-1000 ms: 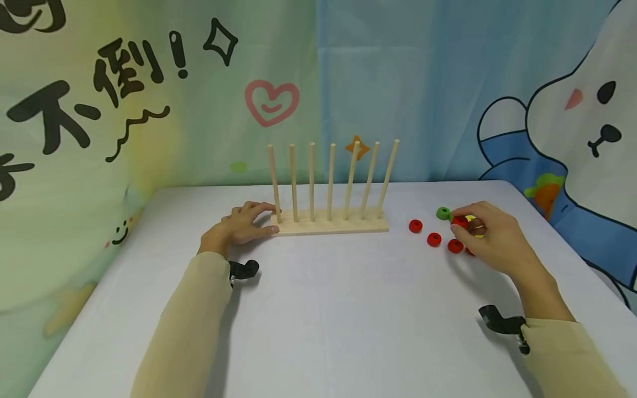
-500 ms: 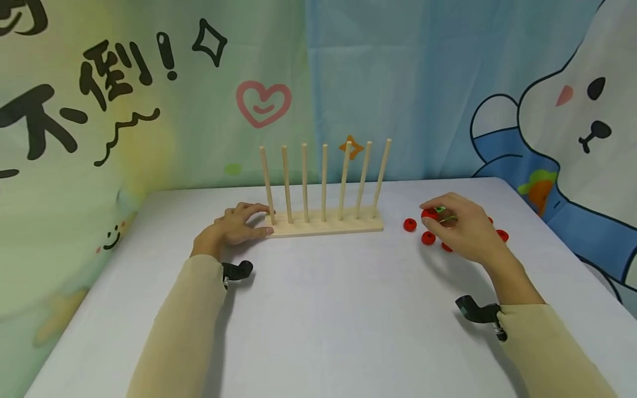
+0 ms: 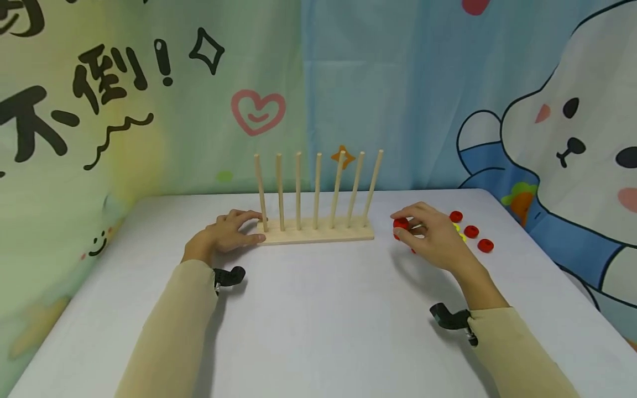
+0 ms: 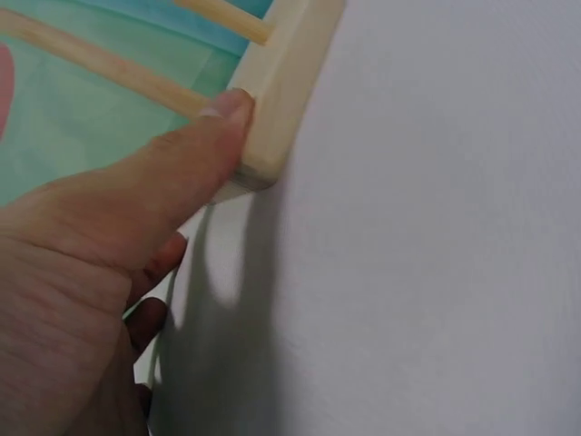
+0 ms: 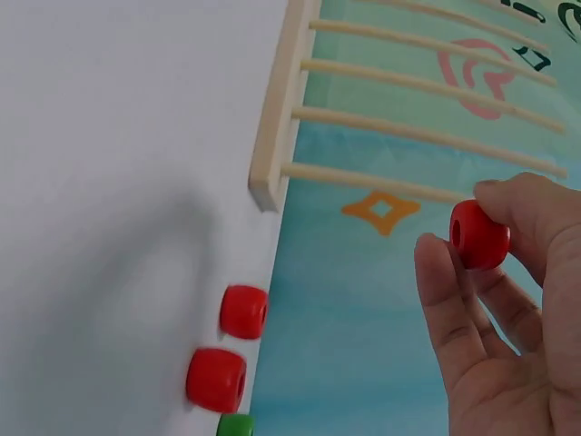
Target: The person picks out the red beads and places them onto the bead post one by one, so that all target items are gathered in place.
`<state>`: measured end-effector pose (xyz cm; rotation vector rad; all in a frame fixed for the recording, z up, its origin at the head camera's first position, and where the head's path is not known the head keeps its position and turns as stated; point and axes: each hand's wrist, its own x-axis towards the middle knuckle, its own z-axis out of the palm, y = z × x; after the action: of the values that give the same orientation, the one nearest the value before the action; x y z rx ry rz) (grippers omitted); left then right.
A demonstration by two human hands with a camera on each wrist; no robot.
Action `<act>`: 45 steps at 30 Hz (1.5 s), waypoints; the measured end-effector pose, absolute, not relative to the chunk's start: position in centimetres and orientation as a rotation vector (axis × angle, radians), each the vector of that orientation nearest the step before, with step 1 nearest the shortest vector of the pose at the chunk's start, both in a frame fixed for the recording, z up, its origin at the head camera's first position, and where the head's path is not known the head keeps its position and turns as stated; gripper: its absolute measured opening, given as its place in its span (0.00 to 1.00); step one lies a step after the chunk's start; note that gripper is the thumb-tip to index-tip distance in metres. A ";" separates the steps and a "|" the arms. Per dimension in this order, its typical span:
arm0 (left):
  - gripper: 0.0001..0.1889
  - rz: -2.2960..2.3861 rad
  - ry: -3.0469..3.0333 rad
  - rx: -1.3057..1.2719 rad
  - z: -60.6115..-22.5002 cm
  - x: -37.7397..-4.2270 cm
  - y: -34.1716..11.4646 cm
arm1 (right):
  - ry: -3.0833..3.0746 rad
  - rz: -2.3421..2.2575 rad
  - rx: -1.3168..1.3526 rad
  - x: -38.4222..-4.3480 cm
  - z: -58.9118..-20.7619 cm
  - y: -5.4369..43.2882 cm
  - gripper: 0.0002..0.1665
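A wooden peg stand [image 3: 318, 236] with a row of several bare upright pegs stands toward the back of the table. My left hand [image 3: 221, 233] holds its left end, the thumb [image 4: 204, 136] on the base beside the end peg and the other fingers behind. To the right of the stand, my right hand [image 3: 438, 239] pinches a red bead [image 5: 481, 236] between thumb and fingers. The bead's hole shows in the right wrist view, where it is raised near the pegs. Two red beads on the table, one nearer [image 5: 215, 380] and one beyond [image 5: 243, 312], lie below that hand.
Past the right hand lie more red beads [image 3: 485, 245] and some yellow beads [image 3: 462, 236], partly hidden by it. A green bead [image 5: 236, 425] shows at the bottom of the right wrist view. A printed curtain [image 3: 363, 94] hangs behind the white table [image 3: 308, 320].
My right hand has lifted the red bead from among the others and carried it left toward the stand. The left hand keeps its hold on the stand; the head view has shifted slightly.
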<state>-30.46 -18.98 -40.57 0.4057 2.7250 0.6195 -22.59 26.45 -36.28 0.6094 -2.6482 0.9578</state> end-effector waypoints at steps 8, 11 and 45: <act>0.36 0.625 2.668 0.386 -39.6 -31.3 -18.3 | -2.622 0.986 0.667 -22.9 -35.8 25.0 0.21; 0.37 0.620 2.670 0.379 -39.6 -31.4 -18.3 | -2.606 1.005 0.684 -23.1 -35.6 24.3 0.21; 0.36 0.586 2.646 0.319 -39.4 -31.0 -18.4 | -2.408 1.288 0.938 -22.8 -30.1 16.1 0.18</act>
<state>-31.04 -18.37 -39.36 0.3188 2.6465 0.5863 -22.78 16.07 -30.12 0.9382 -2.4075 1.2880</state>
